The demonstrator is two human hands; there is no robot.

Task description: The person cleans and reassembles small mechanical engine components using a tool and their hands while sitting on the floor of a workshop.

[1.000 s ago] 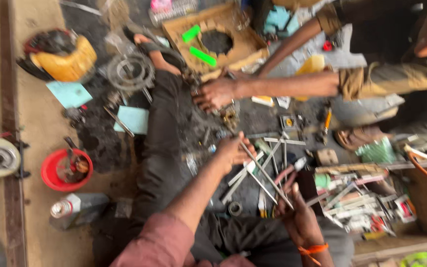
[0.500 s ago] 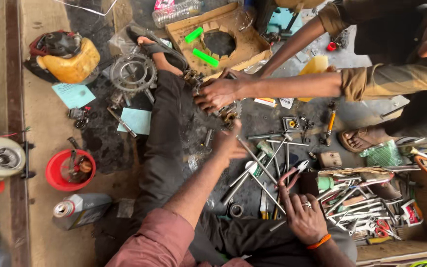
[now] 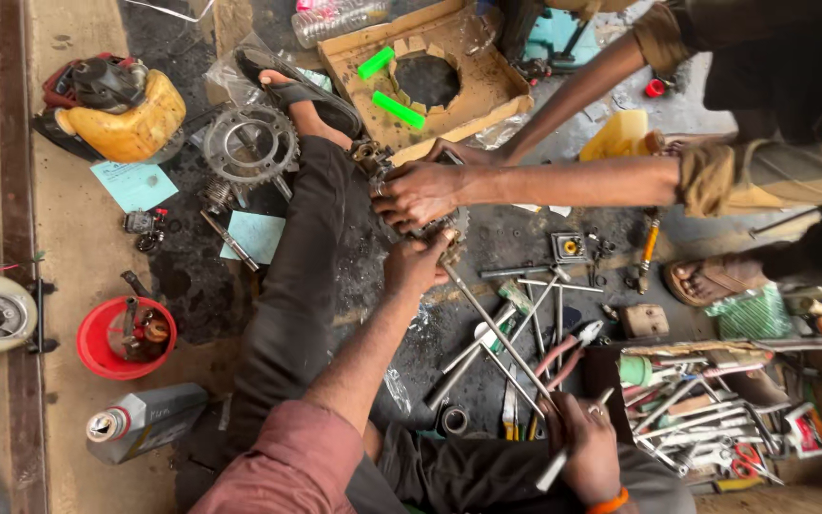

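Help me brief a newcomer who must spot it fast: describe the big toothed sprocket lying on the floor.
Start at the yellow engine tank at the upper left. Just to its right, beside the sandalled foot, the sprocket lies flat on the dark oily floor. It is a grey metal ring with teeth all round and an open centre, the only such wheel among the loose parts there.

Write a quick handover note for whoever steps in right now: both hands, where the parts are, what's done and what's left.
Left hand: closed on the greasy metal part on the floor, by the outstretched leg.
Right hand: holding a thin metal rod over the pile of tools.
Co-worker's hands press on the same part from the far side.
Big sprocket lies loose beside the sandal; red bowl holds small pieces.
Done: cannot tell.
Left: the part stays gripped by both people.
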